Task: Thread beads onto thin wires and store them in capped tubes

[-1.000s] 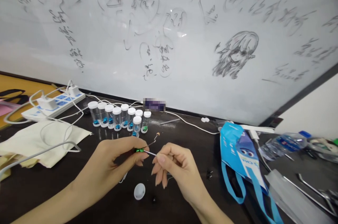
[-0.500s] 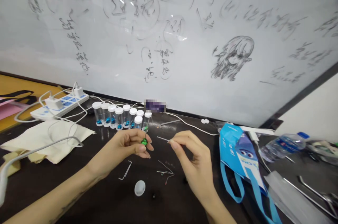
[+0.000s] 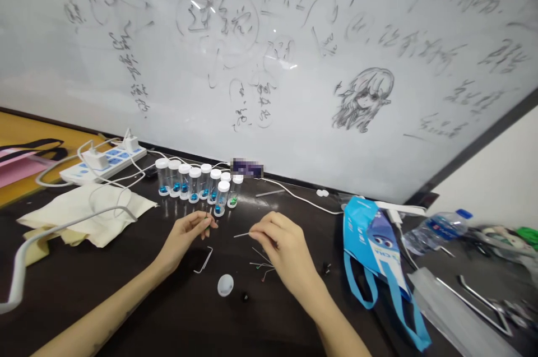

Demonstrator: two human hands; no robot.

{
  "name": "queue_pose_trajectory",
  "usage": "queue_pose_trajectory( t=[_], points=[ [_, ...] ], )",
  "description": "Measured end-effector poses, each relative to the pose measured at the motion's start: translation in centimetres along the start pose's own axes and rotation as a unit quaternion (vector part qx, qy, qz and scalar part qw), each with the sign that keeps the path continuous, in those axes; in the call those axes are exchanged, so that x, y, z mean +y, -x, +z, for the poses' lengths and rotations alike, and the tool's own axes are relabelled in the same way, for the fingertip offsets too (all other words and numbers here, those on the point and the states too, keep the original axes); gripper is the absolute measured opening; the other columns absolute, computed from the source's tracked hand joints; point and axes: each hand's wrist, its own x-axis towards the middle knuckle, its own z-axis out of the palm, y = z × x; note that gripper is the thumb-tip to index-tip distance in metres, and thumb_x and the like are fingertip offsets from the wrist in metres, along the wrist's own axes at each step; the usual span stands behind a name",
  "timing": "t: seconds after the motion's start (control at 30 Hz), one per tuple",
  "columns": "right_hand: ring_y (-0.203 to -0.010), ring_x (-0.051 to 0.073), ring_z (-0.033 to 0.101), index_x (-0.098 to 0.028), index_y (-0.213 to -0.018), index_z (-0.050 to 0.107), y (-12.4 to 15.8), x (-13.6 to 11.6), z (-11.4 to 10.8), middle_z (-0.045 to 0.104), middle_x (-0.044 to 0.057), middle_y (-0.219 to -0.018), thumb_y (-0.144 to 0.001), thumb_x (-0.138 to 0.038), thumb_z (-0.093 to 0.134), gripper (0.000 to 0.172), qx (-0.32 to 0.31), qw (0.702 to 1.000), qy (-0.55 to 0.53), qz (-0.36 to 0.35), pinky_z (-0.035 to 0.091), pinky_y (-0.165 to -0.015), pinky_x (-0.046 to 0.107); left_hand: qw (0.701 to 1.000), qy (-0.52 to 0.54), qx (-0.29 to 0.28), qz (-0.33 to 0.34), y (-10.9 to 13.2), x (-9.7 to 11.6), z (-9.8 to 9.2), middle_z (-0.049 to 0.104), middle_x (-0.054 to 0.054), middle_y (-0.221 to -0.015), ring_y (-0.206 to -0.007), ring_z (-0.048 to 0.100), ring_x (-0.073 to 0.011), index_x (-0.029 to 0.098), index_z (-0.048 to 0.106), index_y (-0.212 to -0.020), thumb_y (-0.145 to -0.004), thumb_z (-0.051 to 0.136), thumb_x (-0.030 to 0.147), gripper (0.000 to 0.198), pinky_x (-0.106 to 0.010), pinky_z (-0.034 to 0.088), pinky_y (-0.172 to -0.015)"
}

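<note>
My left hand (image 3: 189,231) is closed in a pinch on a small green metallic piece (image 3: 207,228), mostly hidden by the fingers. My right hand (image 3: 279,239) pinches a thin metal rod (image 3: 241,235), whose bare tip points left toward my left hand with a gap between them. Below the hands lie a Z-bent metal rod (image 3: 204,260), several thin pins (image 3: 261,265) with coloured ends, a white round cap (image 3: 226,285) and a small black part (image 3: 245,296).
Capped clear vials (image 3: 194,183) holding blue pieces stand in a group at the back; one vial (image 3: 234,193) holds green. A power strip (image 3: 103,162) and cream cloth (image 3: 90,211) lie left. On the right are a blue bag (image 3: 365,239) and a water bottle (image 3: 439,231).
My left hand has drawn left and turned, so the green piece shows less. My right hand has shifted left with the rod. The camera view has shifted slightly.
</note>
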Motion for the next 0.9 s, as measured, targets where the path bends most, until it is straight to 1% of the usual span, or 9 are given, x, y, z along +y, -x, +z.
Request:
queue_pose_trajectory(
  t=[0.1,0.23,0.3,0.47,0.53,0.6,0.77,0.83,0.9],
  points=[
    [-0.075,0.018,0.06,-0.021,-0.087,0.068,-0.2,0.1,1.0,0.064,0.003,-0.082,-0.097,-0.02,0.055,0.017,-0.018,1.0,0.025,-0.004,0.045,-0.069,0.029,1.0,-0.005,0.006,0.01,0.0,-0.5,-0.1,0.071,-0.008,-0.084,-0.066,0.055,-0.0177,0.016,0.068,-0.086,-0.084,0.063,0.044,0.029,-0.028,0.046,-0.064],
    [-0.072,0.017,0.06,-0.02,-0.084,0.067,-0.6,0.3,1.5,0.065,0.001,-0.079,-0.095,-0.021,0.058,0.014,-0.039,0.997,0.061,0.019,0.043,-0.065,0.026,1.0,-0.015,-0.002,0.019,0.0,-1.1,0.1,0.064,-0.004,-0.068,-0.06,0.052,-0.0163,0.016,0.067,-0.071,-0.084,0.061,0.048,0.035,-0.026,0.044,-0.058],
    [-0.073,0.017,0.061,-0.02,-0.083,0.066,-0.8,0.5,1.4,0.065,0.001,-0.079,-0.094,-0.02,0.059,0.014,-0.041,0.996,0.075,0.034,0.043,-0.066,0.026,1.0,-0.018,-0.003,0.021,0.0,-1.4,0.1,0.061,-0.003,-0.065,-0.058,0.051,-0.0156,0.015,0.066,-0.067,-0.084,0.059,0.05,0.039,-0.025,0.043,-0.056],
    [-0.081,0.019,0.062,-0.02,-0.083,0.067,-1.1,2.4,1.8,0.066,0.003,-0.086,-0.093,-0.017,0.059,0.013,-0.053,0.994,0.087,0.045,0.043,-0.072,0.027,1.0,-0.021,0.002,0.017,-0.3,-1.8,0.0,0.063,-0.003,-0.067,-0.062,0.056,-0.0172,0.015,0.067,-0.073,-0.085,0.058,0.05,0.037,-0.026,0.047,-0.061],
    [-0.081,0.019,0.063,-0.02,-0.081,0.069,-1.2,3.5,2.8,0.067,0.003,-0.085,-0.092,-0.017,0.061,0.013,-0.071,0.993,0.087,0.048,0.043,-0.073,0.028,1.0,-0.022,0.005,0.013,-0.5,-2.0,-0.1,0.066,-0.005,-0.074,-0.068,0.061,-0.0194,0.015,0.068,-0.079,-0.084,0.06,0.048,0.034,-0.028,0.05,-0.067],
    [-0.079,0.019,0.065,-0.02,-0.078,0.07,-1.3,4.6,4.2,0.068,0.002,-0.083,-0.089,-0.015,0.064,0.013,-0.095,0.991,0.08,0.05,0.043,-0.07,0.027,0.999,-0.029,0.008,0.011,-0.6,-2.2,-0.2,0.069,-0.006,-0.081,-0.077,0.065,-0.0226,0.016,0.069,-0.078,-0.083,0.061,0.048,0.034,-0.031,0.052,-0.074],
    [-0.064,0.015,0.066,-0.02,-0.07,0.07,-0.7,6.1,7.6,0.069,-0.002,-0.069,-0.084,-0.019,0.071,0.014,-0.166,0.984,0.044,0.054,0.047,-0.061,0.024,0.996,-0.082,0.024,0.008,-0.9,-3.0,-0.6,0.073,-0.006,-0.078,-0.085,0.064,-0.0279,0.017,0.073,-0.072,-0.079,0.065,0.047,0.032,-0.034,0.048,-0.083],
    [-0.066,0.014,0.066,-0.017,-0.075,0.068,-0.2,6.0,8.2,0.068,-0.003,-0.071,-0.09,-0.025,0.066,0.017,-0.182,0.981,0.037,0.059,0.052,-0.064,0.026,0.995,-0.1,0.029,0.006,-1.0,-3.2,-0.8,0.074,-0.006,-0.08,-0.088,0.064,-0.0294,0.018,0.074,-0.073,-0.079,0.065,0.047,0.032,-0.035,0.047,-0.085],
    [-0.075,0.016,0.067,-0.016,-0.086,0.067,0.5,5.9,8.3,0.068,0.0,-0.082,-0.095,-0.03,0.06,0.018,-0.186,0.979,0.037,0.069,0.055,-0.07,0.03,0.993,-0.114,0.029,0.004,-1.1,-3.5,-0.9,0.075,-0.007,-0.081,-0.088,0.064,-0.0302,0.018,0.074,-0.073,-0.079,0.064,0.048,0.032,-0.034,0.047,-0.084]
  ],
)
